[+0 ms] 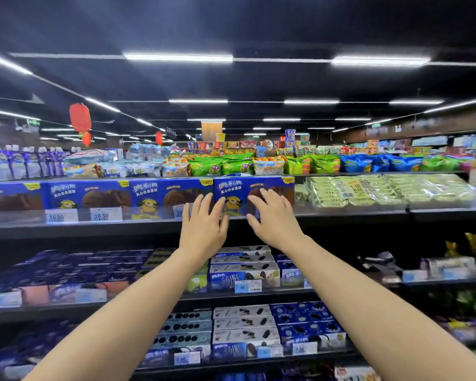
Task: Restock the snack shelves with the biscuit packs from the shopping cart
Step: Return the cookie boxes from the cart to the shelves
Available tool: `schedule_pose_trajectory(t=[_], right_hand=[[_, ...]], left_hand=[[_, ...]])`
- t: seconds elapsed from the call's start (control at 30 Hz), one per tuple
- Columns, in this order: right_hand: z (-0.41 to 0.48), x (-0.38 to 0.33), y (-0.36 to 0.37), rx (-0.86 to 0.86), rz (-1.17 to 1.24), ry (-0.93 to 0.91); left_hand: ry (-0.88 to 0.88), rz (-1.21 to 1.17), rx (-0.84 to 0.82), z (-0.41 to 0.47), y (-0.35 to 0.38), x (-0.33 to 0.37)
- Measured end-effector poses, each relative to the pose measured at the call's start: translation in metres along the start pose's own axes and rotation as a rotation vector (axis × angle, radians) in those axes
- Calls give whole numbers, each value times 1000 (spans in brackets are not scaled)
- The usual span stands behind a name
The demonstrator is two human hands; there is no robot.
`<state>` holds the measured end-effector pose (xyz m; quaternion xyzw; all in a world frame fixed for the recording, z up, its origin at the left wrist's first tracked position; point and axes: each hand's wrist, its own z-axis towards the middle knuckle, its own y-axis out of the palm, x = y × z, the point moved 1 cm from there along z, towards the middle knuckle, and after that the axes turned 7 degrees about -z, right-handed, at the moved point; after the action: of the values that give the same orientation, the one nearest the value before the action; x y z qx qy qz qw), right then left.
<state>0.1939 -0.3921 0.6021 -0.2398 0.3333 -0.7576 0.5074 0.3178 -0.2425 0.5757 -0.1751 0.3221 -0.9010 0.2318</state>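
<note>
Store interior. The ceiling [231,23] is dark, near black. Long white light strips [177,57] run across it in rows, all lit. Three red lanterns [80,117] hang at left and centre-left, the nearest one largest. A brown wall [437,125] closes the far right side, with a small green sign [376,124] before it. Dark shelves [94,229] stand in tiers in the foreground, with further stocked racks behind.

A person is reaching to an upper shelf [355,213], where the left grip [204,229] and right grip [274,220], fingers [270,196] straight, are pressing on the rightmost blue biscuit box [239,187], beside green packs [368,191].
</note>
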Motion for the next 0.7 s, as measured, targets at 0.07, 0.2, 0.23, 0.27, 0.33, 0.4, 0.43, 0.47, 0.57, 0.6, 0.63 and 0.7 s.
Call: schedule_pose_trajectory(t=[0.07,0.2,0.23,0.27,0.33,0.4,0.43,0.47,0.57,0.6,0.63,0.7], right_hand=[[-16,-6,1,-31,-1,-11],[-46,-11,2,-58,10,-2],[-53,-11,3,-65,12,-6],[-61,-12,5,-71,13,-14],[-78,-13,12,-95,38,-39],[-95,-15,23,-132,85,-53],[-103,-16,29,-159,108,-55],[-111,-18,36,-187,124,-61],[-143,-27,60,-232,149,-92],[-155,-32,70,-249,157,-104],[-168,-39,81,-281,170,-112],[-195,-53,103,-383,202,-113]], left_hand=[[41,-21,10,-10,3,3],[129,-57,72,-35,12,13],[141,-61,78,-43,16,17],[147,-64,71,-52,20,21],[137,-72,38,-70,28,27],[119,-70,6,-90,34,31],[112,-67,-10,-100,36,31],[109,-66,-28,-111,38,30],[84,-37,-101,-150,42,22],[62,-26,-134,-165,42,17],[41,-18,-172,-182,43,11],[7,-16,-228,-216,45,-3]])
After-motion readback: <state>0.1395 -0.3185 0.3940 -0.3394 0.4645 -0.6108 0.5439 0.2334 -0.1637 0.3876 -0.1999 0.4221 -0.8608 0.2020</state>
